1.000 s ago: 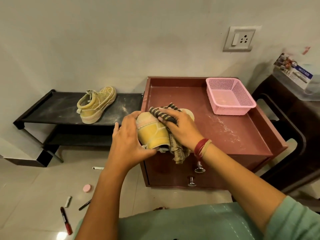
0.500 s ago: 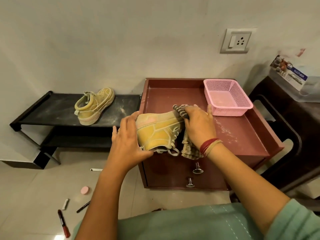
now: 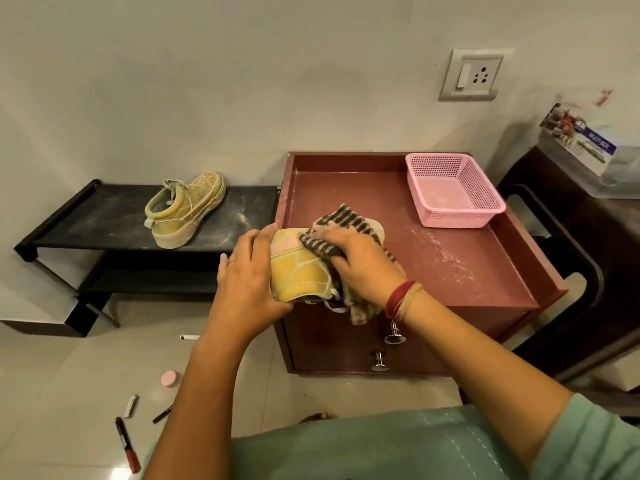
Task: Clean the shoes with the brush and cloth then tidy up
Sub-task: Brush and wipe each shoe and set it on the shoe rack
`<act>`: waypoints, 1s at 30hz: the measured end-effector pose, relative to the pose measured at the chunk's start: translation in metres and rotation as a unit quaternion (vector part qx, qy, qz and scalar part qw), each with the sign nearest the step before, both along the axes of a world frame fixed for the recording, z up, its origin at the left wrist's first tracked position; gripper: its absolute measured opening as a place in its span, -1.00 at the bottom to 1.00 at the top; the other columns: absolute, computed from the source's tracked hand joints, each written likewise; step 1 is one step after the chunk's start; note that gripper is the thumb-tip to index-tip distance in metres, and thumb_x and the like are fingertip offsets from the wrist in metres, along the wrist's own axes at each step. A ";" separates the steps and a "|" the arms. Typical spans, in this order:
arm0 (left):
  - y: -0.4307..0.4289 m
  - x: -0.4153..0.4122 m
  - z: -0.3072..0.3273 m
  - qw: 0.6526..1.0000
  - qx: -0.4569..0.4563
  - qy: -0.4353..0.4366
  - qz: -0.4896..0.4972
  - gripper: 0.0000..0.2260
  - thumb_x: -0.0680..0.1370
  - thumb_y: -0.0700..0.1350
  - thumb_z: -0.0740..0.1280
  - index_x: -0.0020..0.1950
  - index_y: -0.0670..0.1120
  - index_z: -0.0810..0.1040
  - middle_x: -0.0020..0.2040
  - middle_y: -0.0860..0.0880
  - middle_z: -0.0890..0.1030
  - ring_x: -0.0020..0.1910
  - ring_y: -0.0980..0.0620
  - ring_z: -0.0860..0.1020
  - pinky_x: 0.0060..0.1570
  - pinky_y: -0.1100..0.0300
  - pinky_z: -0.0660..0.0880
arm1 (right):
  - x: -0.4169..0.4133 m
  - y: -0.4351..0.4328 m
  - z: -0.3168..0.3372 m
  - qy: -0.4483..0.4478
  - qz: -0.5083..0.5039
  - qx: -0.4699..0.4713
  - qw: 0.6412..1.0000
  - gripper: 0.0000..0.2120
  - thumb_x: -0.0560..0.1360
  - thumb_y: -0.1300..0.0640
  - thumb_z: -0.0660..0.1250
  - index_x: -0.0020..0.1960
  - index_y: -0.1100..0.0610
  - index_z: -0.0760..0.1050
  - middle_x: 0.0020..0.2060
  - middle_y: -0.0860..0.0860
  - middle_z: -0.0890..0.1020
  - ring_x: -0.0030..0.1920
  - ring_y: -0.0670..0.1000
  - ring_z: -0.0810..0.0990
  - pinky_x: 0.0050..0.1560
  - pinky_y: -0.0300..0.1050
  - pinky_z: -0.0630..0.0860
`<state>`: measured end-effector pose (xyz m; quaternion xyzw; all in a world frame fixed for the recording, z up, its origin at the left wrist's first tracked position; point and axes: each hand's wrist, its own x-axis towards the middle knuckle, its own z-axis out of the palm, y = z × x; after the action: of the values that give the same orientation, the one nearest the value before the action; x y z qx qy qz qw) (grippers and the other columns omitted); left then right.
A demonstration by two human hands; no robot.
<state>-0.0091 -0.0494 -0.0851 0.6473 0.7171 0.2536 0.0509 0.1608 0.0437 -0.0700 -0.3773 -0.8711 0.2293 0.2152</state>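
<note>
My left hand (image 3: 247, 285) grips the heel end of a yellow shoe (image 3: 298, 271) at the front left corner of the reddish cabinet top (image 3: 467, 268). My right hand (image 3: 360, 261) holds a striped dark-and-beige cloth (image 3: 341, 221) bunched against the shoe's upper; the cloth's loose end hangs over the cabinet's front edge. A second yellow shoe (image 3: 185, 209) lies on the black low rack (image 3: 86, 220) to the left. No brush is in view.
A pink mesh basket (image 3: 453, 188) stands at the cabinet's back right, with white dust on the surface beside it. Markers (image 3: 127, 448), a pink round lid (image 3: 169, 378) and small pens lie on the tiled floor. A dark chair (image 3: 571, 271) stands at the right.
My right hand has slid the cloth back from the shoe's toe end toward its middle. The shoe has turned a little in my left hand.
</note>
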 end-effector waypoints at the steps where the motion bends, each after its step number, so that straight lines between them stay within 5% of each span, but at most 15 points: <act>1: 0.000 -0.001 0.000 1.000 -0.004 0.005 0.001 0.01 0.23 -0.02 0.57 0.53 0.04 0.05 0.40 -0.01 0.20 0.40 -0.05 0.24 0.42 -0.27 0.09 | 0.001 -0.001 -0.001 -0.004 0.000 0.005 1.000 -0.59 0.53 0.24 0.18 0.35 0.01 0.41 0.37 -0.05 0.42 0.45 -0.02 0.23 0.50 0.05 -0.05; 5: 0.001 0.001 0.001 1.000 -0.004 0.013 0.002 0.02 0.23 -0.02 0.57 0.53 0.04 0.03 0.38 -0.02 0.19 0.35 -0.06 0.28 0.36 -0.15 0.28 | 0.009 0.009 0.000 -0.058 -0.137 0.078 0.986 -0.60 0.54 0.21 0.18 0.35 -0.05 0.39 0.39 -0.07 0.39 0.43 -0.01 0.27 0.49 0.11 -0.14; 9: 0.001 0.003 0.001 1.000 -0.020 0.011 0.006 0.02 0.24 -0.05 0.58 0.53 0.04 0.03 0.38 -0.05 0.16 0.33 -0.11 0.27 0.24 -0.06 0.37 | -0.001 -0.002 -0.004 -0.003 -0.027 -0.012 1.000 -0.58 0.53 0.23 0.17 0.36 -0.02 0.39 0.41 -0.06 0.36 0.48 0.01 0.16 0.49 0.04 -0.06; 13: 0.004 0.001 0.002 0.999 -0.029 0.017 0.006 0.01 0.25 -0.05 0.58 0.54 0.05 0.03 0.41 -0.07 0.15 0.36 -0.16 0.25 0.24 -0.08 0.36 | 0.004 0.012 0.000 -0.057 -0.142 0.054 0.987 -0.69 0.59 0.05 0.15 0.31 -0.11 0.42 0.36 -0.13 0.42 0.46 0.02 0.23 0.48 0.14 -0.23; 18: 0.005 0.001 0.004 1.000 -0.029 0.006 0.004 0.01 0.25 -0.06 0.58 0.54 0.06 0.02 0.41 -0.06 0.15 0.37 -0.15 0.25 0.24 -0.10 0.36 | -0.006 0.005 -0.004 0.029 -0.021 -0.030 0.999 -0.65 0.57 0.09 0.21 0.35 -0.01 0.41 0.36 -0.04 0.42 0.45 -0.02 0.23 0.49 0.11 -0.01; 22: 0.007 0.001 0.002 0.999 -0.046 -0.007 0.007 0.06 0.25 -0.04 0.57 0.54 0.09 -0.06 0.44 -0.03 0.07 0.41 -0.18 0.18 0.28 -0.14 0.37 | -0.003 0.012 -0.008 -0.030 -0.117 0.044 0.992 -0.63 0.58 0.10 0.17 0.36 -0.08 0.37 0.41 -0.11 0.35 0.48 0.01 0.16 0.50 0.09 -0.13; 27: 0.007 0.004 0.001 0.998 -0.047 -0.035 -0.003 0.06 0.26 0.14 0.56 0.56 0.07 -0.05 0.49 -0.03 0.01 0.46 -0.17 0.08 0.36 -0.12 0.23 | 0.001 0.004 -0.004 0.013 -0.046 -0.009 0.999 -0.64 0.58 0.14 0.19 0.36 -0.03 0.39 0.39 -0.13 0.35 0.44 -0.14 0.14 0.50 0.03 -0.04; 30: 0.007 0.003 0.004 0.999 -0.034 -0.038 -0.001 0.03 0.23 0.16 0.57 0.54 0.05 0.05 0.46 -0.04 0.11 0.43 -0.15 0.17 0.34 -0.09 0.27 | 0.019 0.023 -0.006 0.000 -0.141 0.006 0.990 -0.65 0.59 0.13 0.18 0.36 -0.02 0.39 0.36 -0.03 0.43 0.41 0.07 0.30 0.46 0.05 0.12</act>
<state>-0.0058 -0.0426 -0.0808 0.6358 0.7220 0.2537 0.1003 0.1799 0.0668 -0.0760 -0.4948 -0.8106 0.1920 0.2476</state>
